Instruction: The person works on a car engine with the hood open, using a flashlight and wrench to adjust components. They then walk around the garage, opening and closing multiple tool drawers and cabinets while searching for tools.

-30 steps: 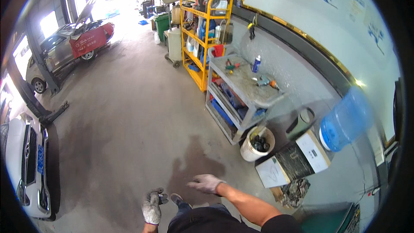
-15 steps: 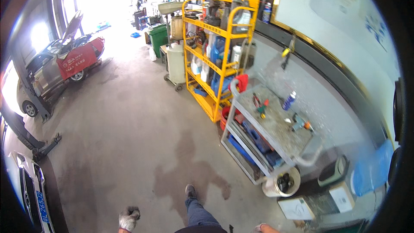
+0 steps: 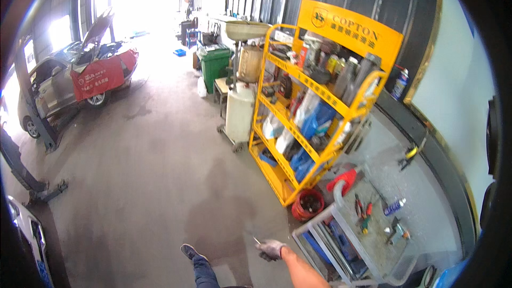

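Observation:
My right hand (image 3: 271,249), in a grey-and-white work glove, hangs low in front of me with its fingers closed. A thin pale rod (image 3: 256,240) sticks out from the fingers; the rest of it is hidden in the glove, so its kind cannot be told. Just right of my forearm stands a grey tool cart (image 3: 341,221). On its top lie red-handled pliers (image 3: 358,204), a screwdriver (image 3: 366,218) with a red and green handle, a blue spray can (image 3: 394,206) and a grey air tool (image 3: 397,233). My left hand is out of view.
A yellow shelf rack (image 3: 298,173) full of bottles stands beyond the cart, with a red bucket (image 3: 308,205) at its foot. Farther off are a wheeled oil drainer (image 3: 240,114) and a green bin (image 3: 216,64). A car (image 3: 58,82) with its hood up and lift posts (image 3: 40,101) stand left.
I have stepped forward, so the rack and cart appear nearer. My right hand has swung forward with the rod into fuller view, while my left hand has dropped out of view.

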A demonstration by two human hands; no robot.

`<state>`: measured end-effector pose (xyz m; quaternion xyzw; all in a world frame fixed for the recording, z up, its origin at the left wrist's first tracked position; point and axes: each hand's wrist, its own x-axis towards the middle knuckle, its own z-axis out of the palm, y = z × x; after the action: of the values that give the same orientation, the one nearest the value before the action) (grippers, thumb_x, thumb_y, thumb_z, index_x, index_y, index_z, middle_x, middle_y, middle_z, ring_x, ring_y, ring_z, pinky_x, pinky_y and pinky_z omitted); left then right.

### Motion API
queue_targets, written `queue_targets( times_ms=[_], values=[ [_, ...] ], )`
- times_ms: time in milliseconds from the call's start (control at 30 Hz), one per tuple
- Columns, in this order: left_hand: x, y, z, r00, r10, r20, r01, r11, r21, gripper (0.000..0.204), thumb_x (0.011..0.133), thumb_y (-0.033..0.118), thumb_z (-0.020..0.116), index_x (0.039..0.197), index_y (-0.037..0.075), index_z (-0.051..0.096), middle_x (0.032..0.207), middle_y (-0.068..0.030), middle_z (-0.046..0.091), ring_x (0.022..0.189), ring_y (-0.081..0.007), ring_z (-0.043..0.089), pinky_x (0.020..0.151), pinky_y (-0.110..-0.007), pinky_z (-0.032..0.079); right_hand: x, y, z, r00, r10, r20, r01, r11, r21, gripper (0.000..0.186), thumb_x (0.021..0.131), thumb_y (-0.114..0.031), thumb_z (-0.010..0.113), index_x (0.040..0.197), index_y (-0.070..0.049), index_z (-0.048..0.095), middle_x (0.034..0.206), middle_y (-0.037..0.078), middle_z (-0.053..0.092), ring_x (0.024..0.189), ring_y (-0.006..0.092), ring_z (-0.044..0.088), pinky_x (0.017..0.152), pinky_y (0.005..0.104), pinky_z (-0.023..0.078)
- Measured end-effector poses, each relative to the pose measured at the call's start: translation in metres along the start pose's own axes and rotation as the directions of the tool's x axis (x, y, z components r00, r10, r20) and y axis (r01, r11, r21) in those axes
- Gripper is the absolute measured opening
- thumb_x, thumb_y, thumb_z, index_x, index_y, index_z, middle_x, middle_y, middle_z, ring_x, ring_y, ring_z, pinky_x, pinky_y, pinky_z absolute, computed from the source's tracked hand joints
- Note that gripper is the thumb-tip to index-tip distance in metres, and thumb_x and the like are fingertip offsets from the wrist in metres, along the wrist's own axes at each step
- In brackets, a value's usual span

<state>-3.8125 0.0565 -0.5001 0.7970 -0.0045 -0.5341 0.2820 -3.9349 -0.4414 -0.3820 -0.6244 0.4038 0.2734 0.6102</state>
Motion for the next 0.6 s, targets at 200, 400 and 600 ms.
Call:
queue_targets(
  times_ms=[200,400,600],
  values=[
    [0.143,0.079,-0.184,0.997,-0.063,0.04,0.055,0.983,0.174,0.035,0.091,0.031,0.058,0.108,0.002,0.066,0.094,-0.0057,0.069,0.079,-0.0182,0.065,0.074,-0.036,0.055,0.145,0.06,-0.008,0.956,0.264,-0.124,-0.288,0.783,-0.551,0.038,0.081,-0.04,0.056,0.084,-0.006,0.071,0.075,0.008,0.068,0.07,0.0241,0.062,0.066,0.0413,0.046],
    [0.336,0.139,-0.474,0.953,0.257,0.159,-0.271,0.492,0.827,0.038,0.092,0.036,0.054,0.107,0.003,0.067,0.094,-0.0046,0.07,0.078,-0.0175,0.065,0.074,-0.036,0.054,0.181,-0.148,-0.002,0.916,0.363,-0.171,-0.401,0.844,-0.356,0.039,0.082,-0.042,0.057,0.087,-0.007,0.072,0.078,0.009,0.069,0.073,0.0247,0.063,0.069,0.0415,0.047],
    [0.369,0.477,-0.595,0.971,0.132,-0.2,-0.163,0.975,-0.151,0.035,0.093,0.017,0.053,0.124,0.001,0.059,0.092,-0.0129,0.07,0.065,-0.0172,0.064,0.059,-0.032,0.055,0.282,-0.281,-0.03,0.898,0.395,-0.194,-0.434,0.869,-0.239,0.04,0.083,-0.045,0.057,0.089,-0.008,0.073,0.081,0.01,0.07,0.076,0.0253,0.064,0.072,0.0416,0.048]
  ],
)
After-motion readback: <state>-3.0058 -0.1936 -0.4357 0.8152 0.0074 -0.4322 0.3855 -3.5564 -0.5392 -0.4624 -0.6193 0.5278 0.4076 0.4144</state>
